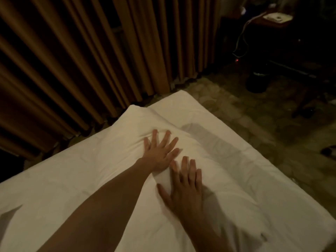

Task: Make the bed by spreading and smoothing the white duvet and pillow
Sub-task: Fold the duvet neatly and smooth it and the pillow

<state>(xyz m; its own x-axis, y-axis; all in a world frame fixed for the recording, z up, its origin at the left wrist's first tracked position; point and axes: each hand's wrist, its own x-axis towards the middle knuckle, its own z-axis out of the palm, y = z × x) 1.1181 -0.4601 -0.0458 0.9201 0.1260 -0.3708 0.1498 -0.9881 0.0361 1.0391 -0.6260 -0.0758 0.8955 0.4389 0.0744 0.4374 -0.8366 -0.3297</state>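
Head view, dim warm light. No container shows plainly; a dark round shape [258, 82] stands on the floor at upper right, too dark to tell what it is or what is in it. Bed [187, 100] fills the lower half, white all over. Pillow [127, 135] lies on it, plump, its far corner pointing toward the curtain [81, 51]; a flatter white layer shows beyond and to the right of it. Duvet [45, 197] spreads over the near left part, lightly creased. Left hand [160, 153]: flat, fingers spread wide and straight, palm down, pressing on the pillow; grips nothing. Right hand [185, 190]: also flat and palm down, fingers straight and close together, thumb out to the left, resting on the white cloth just beside the left hand, nearer the camera; grips nothing. Fingertips of the right nearly touch the left hand's wrist side. Bed's far edge runs close along the curtain foot, narrow gap there. Right edge of the bed borders patterned floor [254, 124], open strip. Dark furniture [291, 51] with a pale cable [241, 37] stands well apart at upper right.
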